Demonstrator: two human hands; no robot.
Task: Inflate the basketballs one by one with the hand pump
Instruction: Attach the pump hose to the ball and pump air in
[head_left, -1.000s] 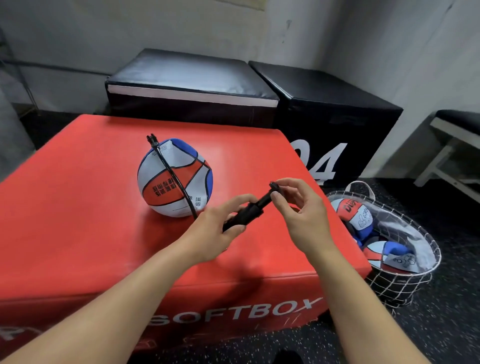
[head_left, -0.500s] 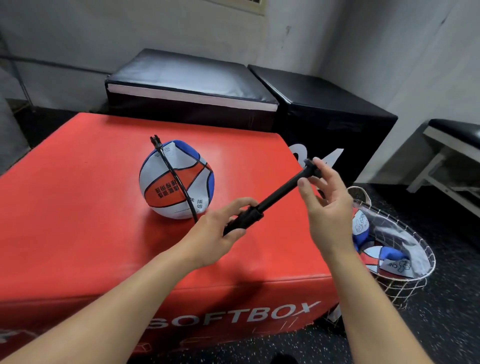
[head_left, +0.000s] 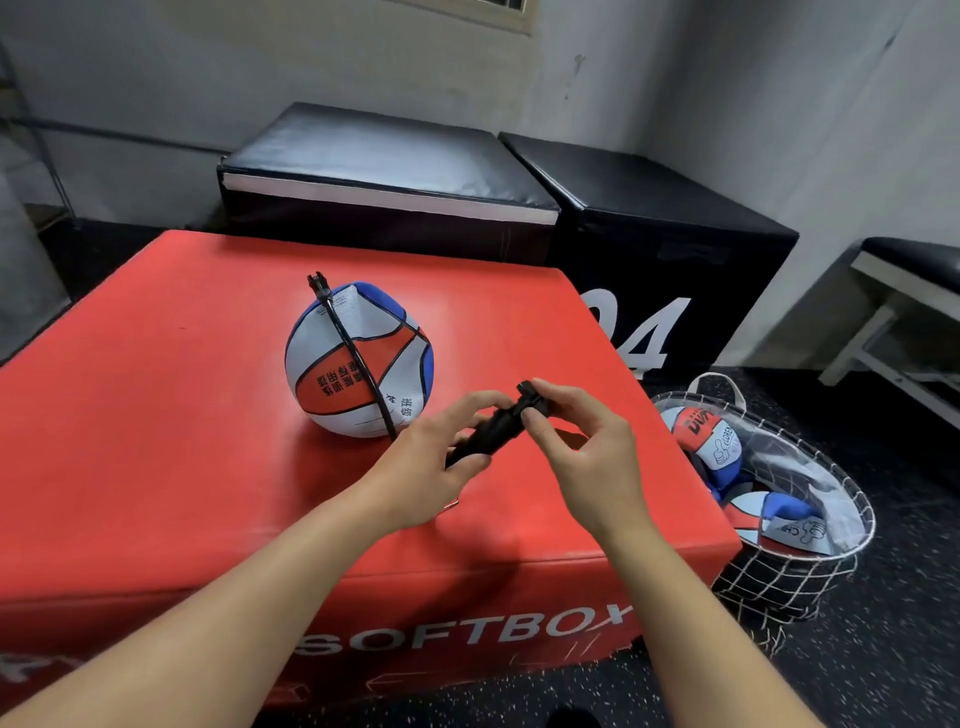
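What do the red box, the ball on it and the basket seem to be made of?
Red box: likely vinyl over foam, smooth with soft sheen and rounded edges. Ball: probably synthetic leather or rubber, matte panels, dented. Basket: thin white wire mesh, seemingly with a clear liner.

On the front face of the red box (head_left: 467, 636) below my arms, low in the frame, I read "SOFTBOX" in large pale letters. To the right of centre, the black box (head_left: 670, 270) carries a big white "04" on its side, the first digit partly cut off by the red box. The ball (head_left: 358, 358) at the centre shows printed characters on its orange panel and white panel, too small for me to read. At the right, a ball in the basket (head_left: 701, 434) has lettering I can only partly read
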